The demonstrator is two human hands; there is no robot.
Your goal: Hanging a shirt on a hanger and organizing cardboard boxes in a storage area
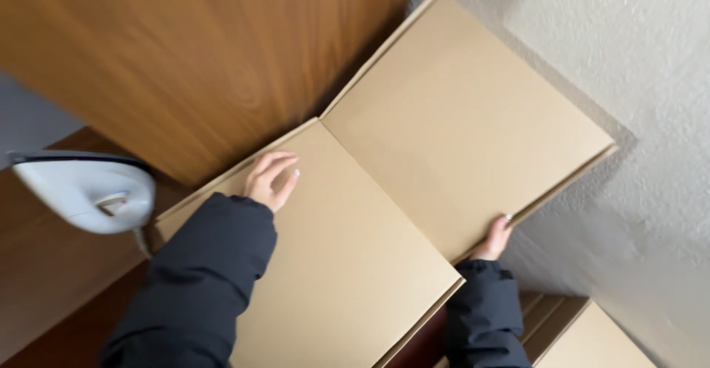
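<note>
Flattened cardboard box (414, 190) spanned centre frame, against the wooden panel (200, 50) and white wall (629, 57). Left hand (271, 179) lay flat, fingers spread, gripping nothing; right hand (494, 239) curled over the lower-right edge. Judgement: support both panels evenly, so the centre fold wouldn't buckle.

Flattened carton (414, 190) leans against wall (629, 79); iron (85, 190) sits left of it.

One flattened cardboard box (414, 190), plain brown, is seen mid-frame, tilted; two large square panels are joined at a crease, with the upper panel against the white wall. More brown cardboard (592, 342) is seen at the lower right, partly cut off. No labels, signs or screens observed.
</note>
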